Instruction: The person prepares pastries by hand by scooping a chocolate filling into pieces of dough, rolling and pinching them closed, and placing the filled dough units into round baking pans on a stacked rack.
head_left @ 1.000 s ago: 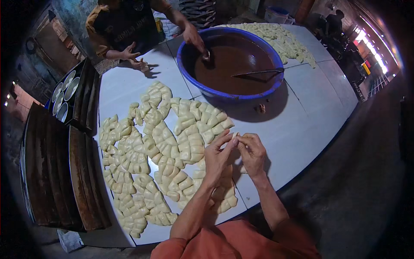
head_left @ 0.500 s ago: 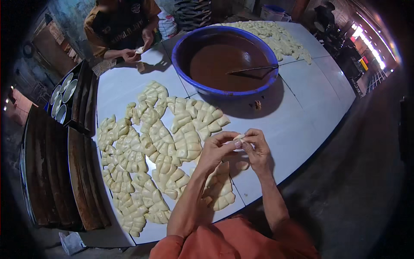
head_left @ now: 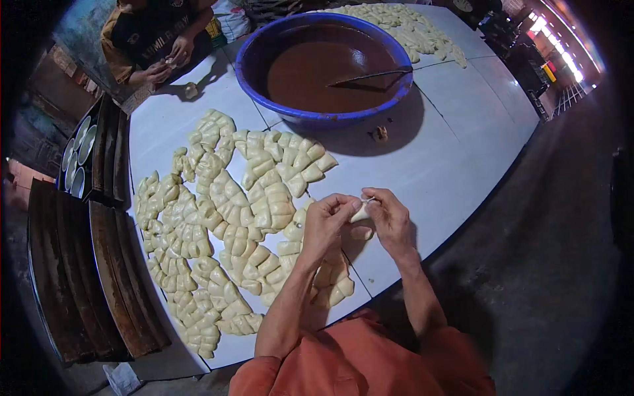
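Head view, hands: the left hand (head_left: 328, 224) and the right hand (head_left: 389, 221) meet over the near edge of the table (head_left: 449, 152), both pinched narrow on 1 small pale dough piece (head_left: 360, 212) held between the fingertips.
Dough piece: it is up off the table, just beside the near end of the dough spread, touching both hands and nothing else that I can see.
Dough spread: shaped dough pieces (head_left: 231, 224) lie packed side by side across the left half of the table, from near the basin down to the near edge.
Basin: a blue basin (head_left: 264, 59) of brown filling stands at the far middle of the table, a spatula (head_left: 370, 78) resting in it.
Crumb: a small brown blob (head_left: 380, 134) lies on the table just beside the basin.
Far pile: more dough (head_left: 403, 23) lies at the far right corner.
Trays: dark baking trays (head_left: 86, 264) stand along the left edge.
Other person: another person's hands (head_left: 165, 63) work at the far left corner, a dough ball (head_left: 191, 90) on the table near them.
Doing it well: I judge the seam needs even, light pinches from both hands, turning the piece so no gap stays open and the thin dough does not tear.
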